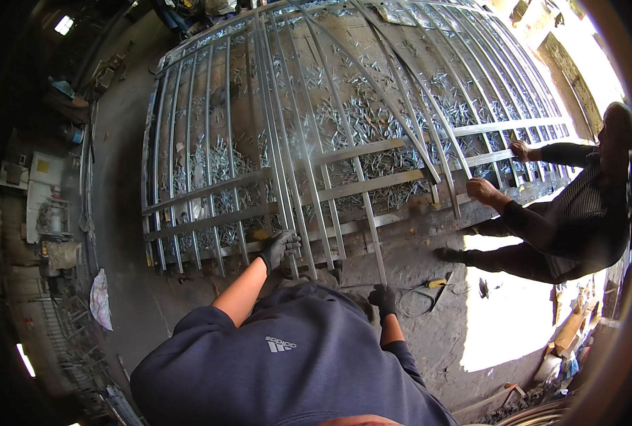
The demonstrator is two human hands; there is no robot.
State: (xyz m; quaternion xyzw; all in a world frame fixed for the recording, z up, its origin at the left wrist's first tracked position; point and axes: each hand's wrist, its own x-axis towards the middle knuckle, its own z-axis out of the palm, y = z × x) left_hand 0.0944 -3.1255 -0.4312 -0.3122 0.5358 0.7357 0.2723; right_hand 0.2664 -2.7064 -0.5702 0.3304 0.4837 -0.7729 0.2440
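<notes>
The left hand [279,248], in a dark glove, was closed around the lower ends of the bars of a large metal grille [330,135] that lay flat on the floor [121,213]. The right hand [383,298], also gloved, rested low by the grille's near edge, next to a dark cable [419,302]; how far it was closed could not be told. At the grille's right edge, another person's two bare hands [485,190] lay on its crossbars.
</notes>
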